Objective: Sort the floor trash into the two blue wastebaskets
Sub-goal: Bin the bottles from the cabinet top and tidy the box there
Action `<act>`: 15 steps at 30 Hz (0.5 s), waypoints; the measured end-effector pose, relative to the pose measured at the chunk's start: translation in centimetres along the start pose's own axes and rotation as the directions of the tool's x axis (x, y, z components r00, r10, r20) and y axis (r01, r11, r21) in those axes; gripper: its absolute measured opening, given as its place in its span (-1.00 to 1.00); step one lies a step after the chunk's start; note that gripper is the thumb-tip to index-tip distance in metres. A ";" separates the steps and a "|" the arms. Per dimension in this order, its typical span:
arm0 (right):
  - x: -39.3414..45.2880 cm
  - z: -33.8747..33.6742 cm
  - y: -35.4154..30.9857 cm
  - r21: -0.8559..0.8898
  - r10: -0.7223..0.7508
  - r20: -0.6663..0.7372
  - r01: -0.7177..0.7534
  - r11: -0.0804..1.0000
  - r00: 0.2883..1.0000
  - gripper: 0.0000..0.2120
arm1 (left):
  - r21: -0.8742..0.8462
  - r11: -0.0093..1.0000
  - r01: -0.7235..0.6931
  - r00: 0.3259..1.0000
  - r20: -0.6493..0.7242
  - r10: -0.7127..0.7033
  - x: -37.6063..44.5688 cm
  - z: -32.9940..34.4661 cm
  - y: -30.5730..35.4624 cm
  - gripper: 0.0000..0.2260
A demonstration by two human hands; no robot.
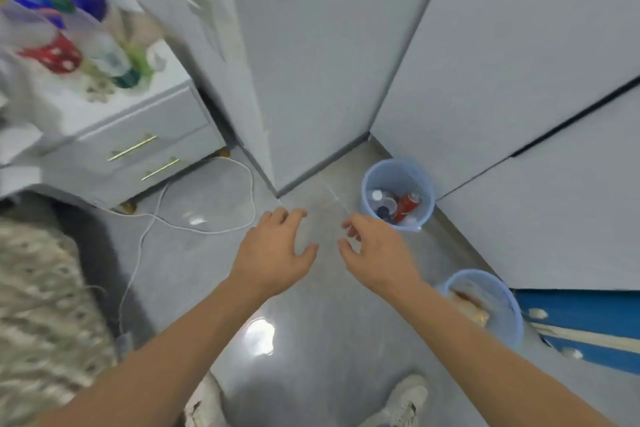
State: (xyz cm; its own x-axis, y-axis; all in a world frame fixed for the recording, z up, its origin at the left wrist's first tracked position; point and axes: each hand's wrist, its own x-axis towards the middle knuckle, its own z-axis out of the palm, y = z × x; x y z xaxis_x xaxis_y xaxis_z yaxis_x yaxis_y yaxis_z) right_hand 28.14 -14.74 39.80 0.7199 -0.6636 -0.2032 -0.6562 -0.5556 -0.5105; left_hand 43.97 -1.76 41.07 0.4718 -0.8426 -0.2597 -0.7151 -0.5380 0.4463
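Two light-blue wastebaskets stand on the grey floor along the white cabinets at the right. The far wastebasket (424, 184) holds a red can (407, 205) and bottles. The near wastebasket (504, 291), partly hidden by my right forearm, holds crumpled brownish wrappers (474, 305). My left hand (275, 250) hovers over the floor in the middle, fingers spread, holding nothing. My right hand (375, 251) is beside it, just left of the far wastebasket, fingers apart and empty. No loose trash shows on the floor near the hands.
A white cable (194, 225) loops over the floor at the left. A white drawer unit (145, 149) with gold handles carries blurred colourful bottles. A patterned rug or blanket (41, 305) lies at the far left. A blue panel (588, 326) sits at the right. My shoes (405, 402) show below.
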 end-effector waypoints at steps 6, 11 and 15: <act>3.7 2.6 -19.2 -0.001 -0.159 0.185 0.162 0.987 0.970 -0.73 | -0.122 0.965 0.232 0.955 -0.161 -0.250 -7.2 -13.7 -14.1 -0.54; 5.4 6.3 -30.9 0.070 -0.216 0.264 0.205 0.976 0.940 -0.72 | -0.265 0.893 0.364 0.874 -0.234 -0.426 -13.2 -19.5 -24.4 -0.56; 8.2 8.8 -36.9 0.102 -0.219 0.293 0.197 0.975 0.931 -0.82 | -0.339 0.846 0.412 0.828 -0.249 -0.503 -15.3 -21.3 -29.1 -0.70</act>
State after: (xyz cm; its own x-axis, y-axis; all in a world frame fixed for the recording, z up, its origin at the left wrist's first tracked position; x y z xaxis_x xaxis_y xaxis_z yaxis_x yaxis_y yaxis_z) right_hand 60.25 4.77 49.60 0.8798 -0.3494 -0.3222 -0.4750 -0.6214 -0.6231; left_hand 68.57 27.30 50.30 0.8786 -0.4205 -0.2262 -0.2356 -0.7938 0.5607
